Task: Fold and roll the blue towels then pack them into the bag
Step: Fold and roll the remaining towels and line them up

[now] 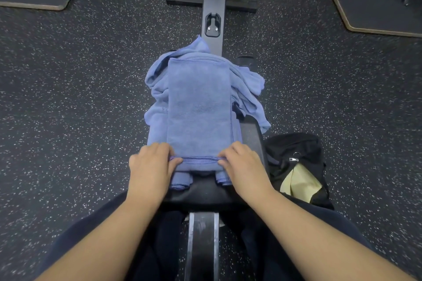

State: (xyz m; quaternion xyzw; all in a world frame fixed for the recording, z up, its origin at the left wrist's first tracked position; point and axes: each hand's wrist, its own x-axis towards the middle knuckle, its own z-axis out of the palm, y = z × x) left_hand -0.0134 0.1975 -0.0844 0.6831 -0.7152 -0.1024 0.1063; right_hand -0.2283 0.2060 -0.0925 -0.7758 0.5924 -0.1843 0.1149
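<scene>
folded blue towel (pixel 198 107) on bench's near edge | left hand (pixel 149 166), right hand (pixel 243 165) pinch near hem, roll starting | crumpled towels (pixel 247 85) underneath, black bag (pixel 294 155) unpacked

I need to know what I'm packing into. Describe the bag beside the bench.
The bag is black, of soft, slumped fabric, and sits on the speckled floor at the bench's right side, touching its edge. Its top gapes open; a metal zipper pull shows near the opening, and a pale yellow cloth lies inside. Neither hand touches it.
</scene>
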